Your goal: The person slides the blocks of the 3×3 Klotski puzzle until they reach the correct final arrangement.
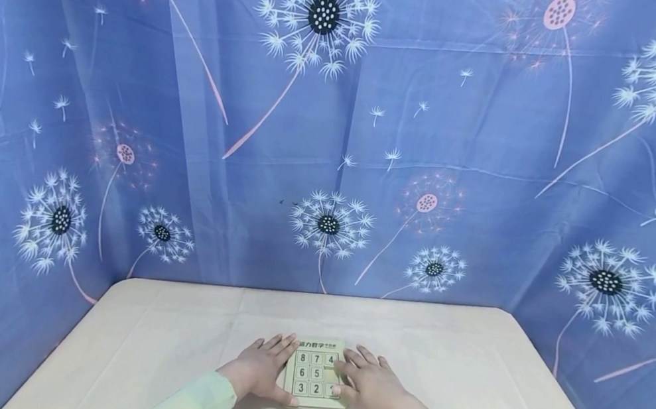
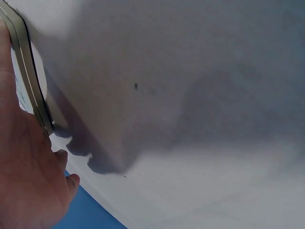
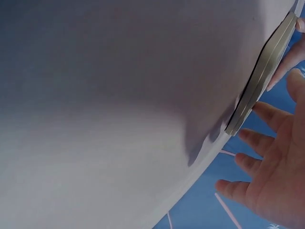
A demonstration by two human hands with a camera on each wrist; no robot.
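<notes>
A number sliding puzzle [image 1: 314, 402] lies flat on the table, its printed heading at the far side. Its tiles read 8, 7, 4, then 6, 5 and a gap at the right, then 3, 2 and a partly covered tile. My left hand [image 1: 265, 368] holds the board's left side, thumb at the near corner and fingers along the far corner. Over the right side is my right hand [image 1: 374, 384], its fingers spread. Its thumb rests on the lower right tile, and the index fingertip is by the 4 tile. The board's edge [image 3: 261, 71] shows in the right wrist view.
A pale cloth covers the table [image 1: 183, 322]. Blue curtains [image 1: 266, 224] with dandelion prints stand behind it and on both sides. A small dark mark [image 2: 136, 86] shows on the cloth in the left wrist view.
</notes>
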